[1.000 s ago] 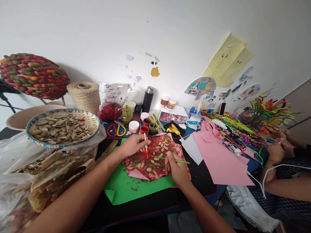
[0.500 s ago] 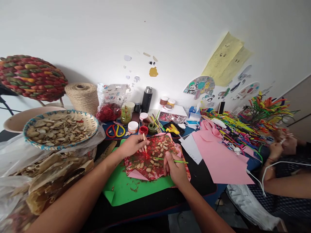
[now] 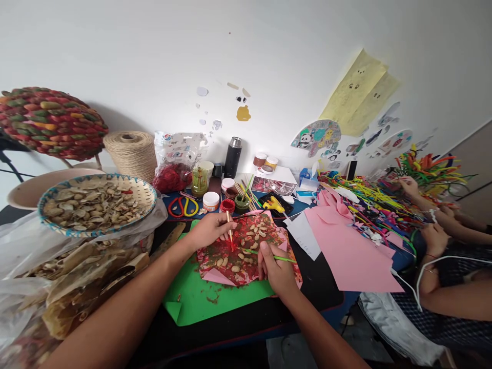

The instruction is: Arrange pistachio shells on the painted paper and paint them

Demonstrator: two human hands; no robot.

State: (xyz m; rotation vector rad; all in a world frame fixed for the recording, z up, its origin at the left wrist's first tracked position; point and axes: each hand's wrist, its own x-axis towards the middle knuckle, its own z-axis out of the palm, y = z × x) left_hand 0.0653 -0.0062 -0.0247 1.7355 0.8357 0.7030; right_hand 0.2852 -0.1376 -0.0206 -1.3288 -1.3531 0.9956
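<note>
My left hand (image 3: 212,229) is closed on pale wooden tweezers (image 3: 229,225), pointing down over a paint-smeared pink sheet (image 3: 215,261). A small bright-red piece, perhaps a painted peanut, shows at their tips. My right hand (image 3: 275,269) grips a slim green paintbrush (image 3: 284,258), its tip reaching left towards that red piece; whether they touch I cannot tell. Several unpainted peanuts (image 3: 236,268) lie on the sheet between and around my hands, and a few red ones sit near the top. Under the sheet is a green sheet (image 3: 203,307).
Behind the sheet stand a red paint jar (image 3: 227,206), a green paint jar (image 3: 242,205), scissors (image 3: 183,207) and a black flask (image 3: 232,159). A basket of shells (image 3: 96,205) is at left. Pink paper (image 3: 342,251) lies right, near a co-worker's hand (image 3: 434,238) and pipe cleaners (image 3: 365,195).
My hands keep nearly the same pose, with the brush shifted slightly. At the far right, the co-worker's arm has come into view, reaching towards the colourful pipe cleaners.
</note>
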